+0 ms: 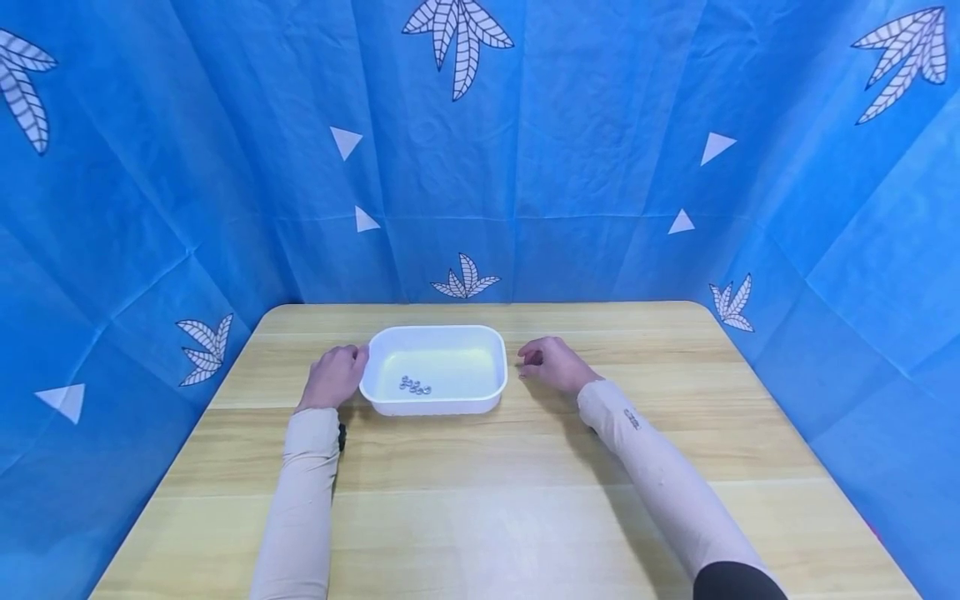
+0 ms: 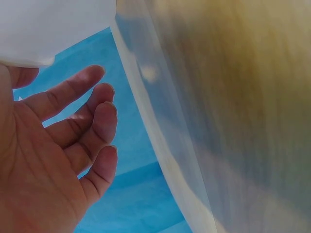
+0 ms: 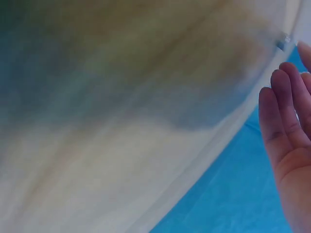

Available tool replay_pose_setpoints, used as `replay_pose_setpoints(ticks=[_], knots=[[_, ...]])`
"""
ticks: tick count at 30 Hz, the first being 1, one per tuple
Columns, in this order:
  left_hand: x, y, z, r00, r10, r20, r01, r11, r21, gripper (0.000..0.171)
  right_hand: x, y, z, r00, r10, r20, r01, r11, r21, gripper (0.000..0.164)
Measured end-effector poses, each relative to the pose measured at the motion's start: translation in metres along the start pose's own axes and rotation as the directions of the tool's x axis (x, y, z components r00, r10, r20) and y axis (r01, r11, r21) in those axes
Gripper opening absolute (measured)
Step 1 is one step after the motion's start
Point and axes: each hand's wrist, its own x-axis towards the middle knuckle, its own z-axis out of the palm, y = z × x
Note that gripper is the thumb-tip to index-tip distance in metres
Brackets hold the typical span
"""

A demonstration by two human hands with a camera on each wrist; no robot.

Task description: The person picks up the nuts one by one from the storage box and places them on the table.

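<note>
A white plastic basin sits on the wooden table, with several small silvery metal rings lying on its floor. At its left rim is my left hand; the thumb reaches the rim and the other fingers bend loosely, clear of the wall, as the left wrist view shows. My right hand is low over the table just right of the basin, fingers slightly bent. A small shiny metal piece lies on the table close to the right fingertips, with a gap between them in the right wrist view.
The light wooden table has rounded far corners. Blue curtains with white leaf and triangle prints hang behind it and on both sides.
</note>
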Motion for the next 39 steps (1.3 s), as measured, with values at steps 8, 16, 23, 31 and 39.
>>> replay_pose_setpoints(ticks=[8,16,23,31,39], knots=[[0.002,0.001,-0.003,1.000,-0.008,0.007,0.008,1.000,-0.002,0.065,0.007,-0.024,-0.017,0.987,-0.042,-0.154,0.055,0.995,0.080,0.023],[0.000,0.001,-0.002,1.000,-0.019,0.016,0.019,1.000,-0.016,0.066,0.010,-0.060,-0.020,0.979,-0.084,-0.183,0.109,0.985,0.132,0.022],[-0.001,0.002,0.000,1.000,-0.024,0.015,0.024,1.000,-0.013,0.066,0.015,-0.083,-0.011,0.983,-0.121,-0.141,0.138,0.983,0.118,0.019],[0.000,0.003,0.001,1.000,-0.014,0.002,0.014,1.000,-0.007,0.062,0.022,-0.104,0.004,0.983,-0.160,-0.092,0.170,0.979,0.113,0.016],[-0.001,0.002,0.001,1.000,-0.017,0.002,0.017,1.000,-0.012,0.061,0.029,-0.118,0.025,0.979,-0.200,-0.033,0.202,0.977,0.074,0.016]])
